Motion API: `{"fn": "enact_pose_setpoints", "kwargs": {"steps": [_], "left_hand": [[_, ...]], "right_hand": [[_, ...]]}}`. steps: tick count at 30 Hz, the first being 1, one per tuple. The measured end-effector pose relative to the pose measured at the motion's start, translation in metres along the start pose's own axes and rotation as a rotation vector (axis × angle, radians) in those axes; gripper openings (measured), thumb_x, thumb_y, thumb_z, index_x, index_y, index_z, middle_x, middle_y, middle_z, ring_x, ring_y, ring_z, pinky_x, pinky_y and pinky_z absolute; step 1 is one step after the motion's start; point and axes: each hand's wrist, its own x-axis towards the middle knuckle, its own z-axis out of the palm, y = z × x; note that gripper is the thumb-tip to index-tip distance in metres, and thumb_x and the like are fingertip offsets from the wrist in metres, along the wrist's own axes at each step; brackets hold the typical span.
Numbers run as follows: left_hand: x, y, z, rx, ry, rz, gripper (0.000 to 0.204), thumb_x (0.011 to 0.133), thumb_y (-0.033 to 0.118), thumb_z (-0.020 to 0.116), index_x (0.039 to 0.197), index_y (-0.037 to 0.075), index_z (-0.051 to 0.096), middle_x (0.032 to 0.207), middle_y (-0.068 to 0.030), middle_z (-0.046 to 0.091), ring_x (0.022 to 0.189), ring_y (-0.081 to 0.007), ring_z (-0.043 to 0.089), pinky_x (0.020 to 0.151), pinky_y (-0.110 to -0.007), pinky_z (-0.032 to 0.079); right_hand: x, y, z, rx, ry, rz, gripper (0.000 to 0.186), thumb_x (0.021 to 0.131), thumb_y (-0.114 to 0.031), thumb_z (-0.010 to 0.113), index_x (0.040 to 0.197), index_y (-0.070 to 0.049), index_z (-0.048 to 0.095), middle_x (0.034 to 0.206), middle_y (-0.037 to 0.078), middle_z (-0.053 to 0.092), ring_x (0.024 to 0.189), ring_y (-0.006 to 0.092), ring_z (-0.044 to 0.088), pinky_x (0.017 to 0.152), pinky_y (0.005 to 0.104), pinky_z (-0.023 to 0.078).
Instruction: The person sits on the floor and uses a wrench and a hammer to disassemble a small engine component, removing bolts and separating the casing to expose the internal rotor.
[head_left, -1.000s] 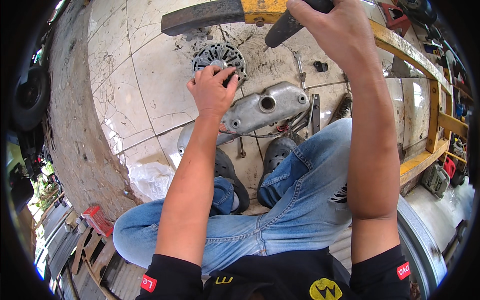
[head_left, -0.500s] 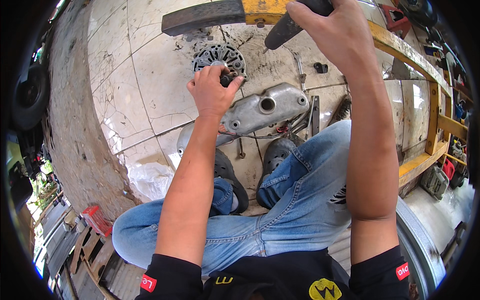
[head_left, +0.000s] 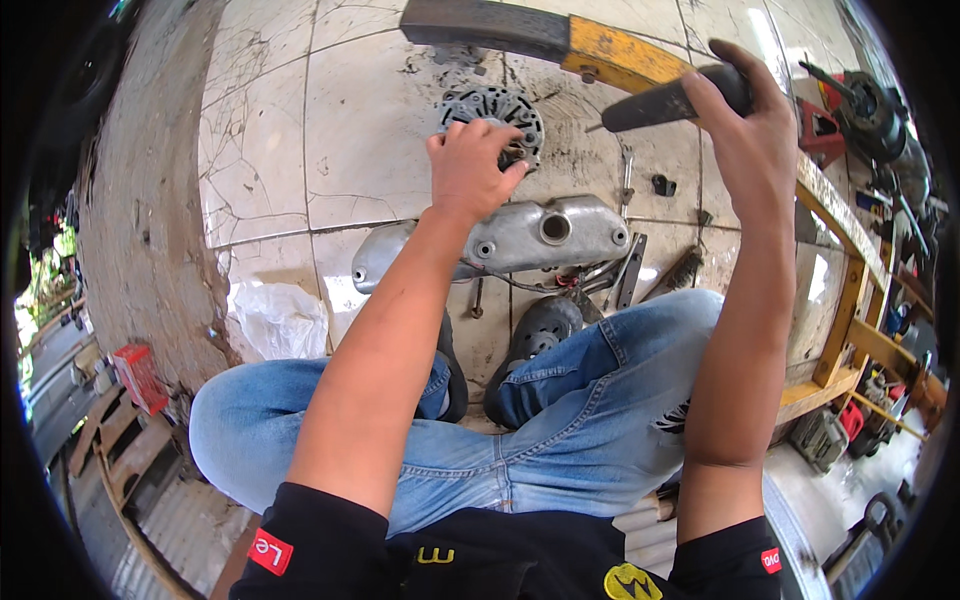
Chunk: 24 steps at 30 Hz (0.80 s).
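Observation:
On the tiled floor lies a round, slotted metal housing (head_left: 528,118), like an alternator end cover. My left hand (head_left: 470,170) rests over its near side, thumb and fingers curled round a small dark part (head_left: 511,157) there; whether that part is fixed to the housing cannot be made out. Raised at the right, my right hand (head_left: 755,130) grips a dark, thick cylindrical tool (head_left: 650,106) with a thin tip pointing left. Between my feet and the housing sits a long grey metal cover (head_left: 515,240) with a round hole, partly behind my left forearm.
A yellow and black metal beam (head_left: 560,42) crosses beyond my hands; a yellow frame (head_left: 850,300) stands right. Right of the housing lie a wrench (head_left: 627,175) and a small black part (head_left: 663,185). A brush (head_left: 680,272) is near my knee, a plastic bag (head_left: 280,318) at left.
The view has shifted, so the floor things appear farther right. My right hand has lowered slightly, and the dark tool now lies nearer level. My left hand stays at the housing, its index finger lifted more.

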Motion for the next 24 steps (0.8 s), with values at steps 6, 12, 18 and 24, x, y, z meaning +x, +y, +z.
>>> {"fn": "enact_pose_setpoints", "kwargs": {"steps": [6, 12, 18, 24], "left_hand": [[0.000, -0.005, -0.002, -0.009, -0.059, -0.008, 0.023, 0.080, 0.037, 0.074, 0.101, 0.028, 0.074, 0.090, 0.0043, 0.057, 0.094, -0.0186, 0.051, 0.089, -0.042, 0.030], [-0.001, -0.002, 0.002, -0.032, 0.008, -0.033, 0.026, 0.078, 0.044, 0.075, 0.097, 0.026, 0.074, 0.089, 0.0041, 0.057, 0.096, -0.0184, 0.050, 0.090, -0.041, 0.030], [0.000, 0.001, 0.002, -0.014, -0.029, -0.069, 0.026, 0.078, 0.043, 0.076, 0.097, 0.026, 0.074, 0.091, 0.0042, 0.057, 0.097, -0.0178, 0.050, 0.092, -0.042, 0.030], [-0.003, -0.001, 0.002, -0.045, -0.018, -0.043, 0.025, 0.078, 0.041, 0.076, 0.096, 0.024, 0.073, 0.091, 0.0043, 0.058, 0.097, -0.0192, 0.050, 0.092, -0.042, 0.030]], "right_hand": [[0.002, 0.000, 0.006, 0.074, 0.000, 0.021, 0.048, 0.081, -0.025, 0.073, 0.122, -0.002, 0.063, 0.090, 0.007, 0.068, 0.082, 0.0124, 0.063, 0.079, 0.0275, 0.051], [0.003, 0.007, 0.011, 0.111, -0.022, 0.023, 0.046, 0.082, -0.023, 0.074, 0.121, -0.003, 0.064, 0.089, 0.005, 0.067, 0.081, 0.0118, 0.062, 0.078, 0.0270, 0.050], [0.002, 0.002, 0.013, 0.109, -0.035, 0.041, 0.045, 0.082, -0.023, 0.074, 0.121, -0.003, 0.064, 0.089, 0.005, 0.067, 0.082, 0.0114, 0.062, 0.078, 0.0264, 0.050], [0.001, 0.000, 0.014, 0.114, -0.038, 0.044, 0.044, 0.082, -0.021, 0.074, 0.121, -0.003, 0.064, 0.089, 0.005, 0.067, 0.082, 0.0117, 0.062, 0.078, 0.0266, 0.050]]}}
